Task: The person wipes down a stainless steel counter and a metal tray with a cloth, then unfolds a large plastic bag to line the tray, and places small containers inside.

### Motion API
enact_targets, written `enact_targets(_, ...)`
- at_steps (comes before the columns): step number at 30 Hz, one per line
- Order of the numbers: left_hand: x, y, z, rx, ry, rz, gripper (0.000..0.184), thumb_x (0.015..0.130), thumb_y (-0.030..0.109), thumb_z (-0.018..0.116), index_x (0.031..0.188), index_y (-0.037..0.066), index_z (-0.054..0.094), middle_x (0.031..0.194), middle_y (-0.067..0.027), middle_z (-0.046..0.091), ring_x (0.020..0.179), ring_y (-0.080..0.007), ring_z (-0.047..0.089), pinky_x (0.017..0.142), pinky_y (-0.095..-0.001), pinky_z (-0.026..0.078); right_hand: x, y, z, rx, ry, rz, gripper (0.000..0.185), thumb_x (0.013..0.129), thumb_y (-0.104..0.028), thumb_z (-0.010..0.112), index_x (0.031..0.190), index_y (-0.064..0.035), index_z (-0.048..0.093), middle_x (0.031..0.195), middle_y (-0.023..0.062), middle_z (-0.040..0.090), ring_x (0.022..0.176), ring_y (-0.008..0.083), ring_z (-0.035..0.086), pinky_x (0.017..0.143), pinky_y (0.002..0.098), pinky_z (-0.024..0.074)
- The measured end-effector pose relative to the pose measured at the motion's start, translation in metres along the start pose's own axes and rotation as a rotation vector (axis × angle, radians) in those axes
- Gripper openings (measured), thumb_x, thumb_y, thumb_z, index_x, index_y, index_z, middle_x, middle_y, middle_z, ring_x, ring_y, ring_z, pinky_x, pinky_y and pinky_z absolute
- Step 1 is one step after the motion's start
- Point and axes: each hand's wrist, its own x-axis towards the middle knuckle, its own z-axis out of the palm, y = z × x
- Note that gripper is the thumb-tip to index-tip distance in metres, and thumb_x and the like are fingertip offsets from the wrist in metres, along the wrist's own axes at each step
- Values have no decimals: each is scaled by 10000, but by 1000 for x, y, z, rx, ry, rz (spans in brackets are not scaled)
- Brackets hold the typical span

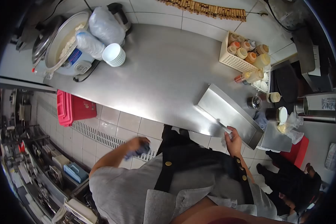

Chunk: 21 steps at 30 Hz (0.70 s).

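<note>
Right hand [233, 139] pinches a metal tool [224, 127] at the tray [226, 109]; left hand [139, 142] grips a cloth [139, 150], left of it. Basket [234, 61] beyond, jar [255, 102] right.

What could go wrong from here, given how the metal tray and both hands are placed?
The long metal tray lies at the counter's front edge, so a bump might tip it off. The right hand grips a narrow metal utensil close to the tray, and could knock it. The left hand holds a dark cloth out over the floor; it might be dropped there.
</note>
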Motion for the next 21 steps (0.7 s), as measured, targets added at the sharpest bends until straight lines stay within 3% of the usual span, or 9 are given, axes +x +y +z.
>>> enact_targets(2, -55, 122, -36, 216, 140, 236, 335, 870, 121, 563, 1178, 25, 654, 1132, -122, 692, 1095, -199, 626, 991, -339, 476, -7, 5, -8, 68, -50, 27, 260, 914, -263, 699, 1114, -97, 684, 593, 20, 523, 507, 107, 480, 506, 293, 391)
enact_targets(3, -63, 168, -59, 100, 253, -195, 304, 933, 182, 511, 1138, 11, 657, 1096, -108, 698, 1061, -190, 626, 958, -333, 484, -6, 7, -13, 135, -81, 60, 228, 928, -253, 687, 1080, -84, 699, 583, -17, 489, 511, 60, 435, 486, 267, 351)
enact_targets(4, -73, 175, -75, 213, 551, 118, 327, 990, 218, 447, 1121, 9, 662, 1075, -107, 701, 1025, -186, 631, 918, -339, 499, -9, -2, -16, 202, -55, 11, 188, 961, -231, 651, 932, -51, 696, 588, -62, 430, 531, 26, 360, 472, 250, 288)
enact_targets(9, -10, 170, -168, -401, 1170, 300, 387, 965, 259, 567, 1317, 99, 586, 1180, -107, 668, 1032, -249, 647, 940, -378, 510, -12, 32, -39, 367, -129, 26, 322, 990, -212, 610, 727, -57, 509, 621, -78, 411, 593, 30, 381, 521, 242, 298)
enact_targets(11, 53, 170, -133, 607, 1718, -97, 398, 917, 189, 579, 1312, 148, 593, 1218, -104, 647, 1115, -312, 612, 956, -448, 496, -18, 27, -51, 396, -129, 60, 342, 969, -162, 627, 696, -59, 447, 700, -41, 472, 661, 52, 431, 589, 230, 348)
enact_targets(13, 100, 197, -51, 669, 1512, 110, 370, 860, 95, 541, 1215, 145, 631, 1209, -121, 629, 1132, -346, 576, 952, -494, 468, -16, 17, -43, 286, 12, -276, 336, 923, -55, 649, 681, -61, 416, 895, 46, 615, 746, 82, 523, 661, 231, 417)
enact_targets(16, 135, 194, 108, 920, 1097, 254, 315, 832, 76, 542, 1115, 155, 657, 1076, -92, 641, 1012, -335, 582, 859, -476, 483, -10, 16, -36, 814, -250, -3, 277, 878, 59, 647, 738, -66, 443, 1195, 177, 657, 880, 152, 641, 800, 282, 506)
enact_targets(17, 148, 163, 142, 910, 894, 601, 288, 842, 78, 534, 1093, 151, 655, 1062, -102, 640, 1011, -333, 579, 846, -464, 488, -8, 12, -35, 819, -277, -19, 277, 878, 59, 647, 738, -66, 443, 1195, 177, 657, 880, 152, 641, 800, 282, 506)
enact_targets(21, 88, 189, 182, 854, 322, 281, 369, 773, 33, 581, 1056, 211, 737, 1062, -105, 699, 992, -303, 649, 883, -426, 515, 2, -30, -13, 748, -475, -115, 228, 894, 4, 680, 864, -95, 477, 833, 84, 683, 759, 129, 619, 715, 265, 487)
